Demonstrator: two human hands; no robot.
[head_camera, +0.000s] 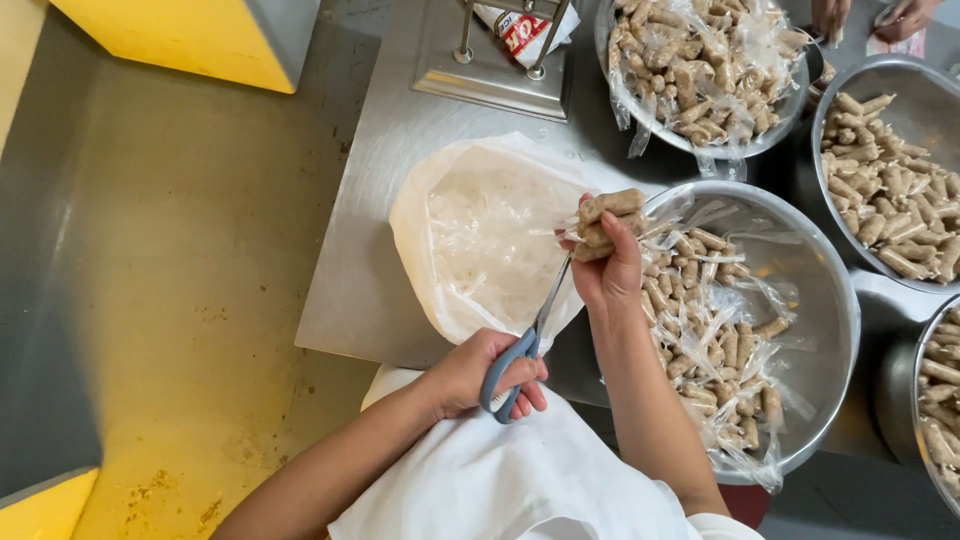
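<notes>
1. Left hand is closed through the blue handles of the scissors, blades angled up toward the packet, so the tips meet the plastic edge.
2. Right hand is pinched shut around a small clear packet of brown sticks, held up over the white plastic sheet, probably so trimmings land there.
3. More packets sit in the steel bowl right beside it on the bench, within easy grabbing range.

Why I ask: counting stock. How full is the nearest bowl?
Partly full: the steel bowl holds bagged brown sticks, bare metal showing.
</notes>
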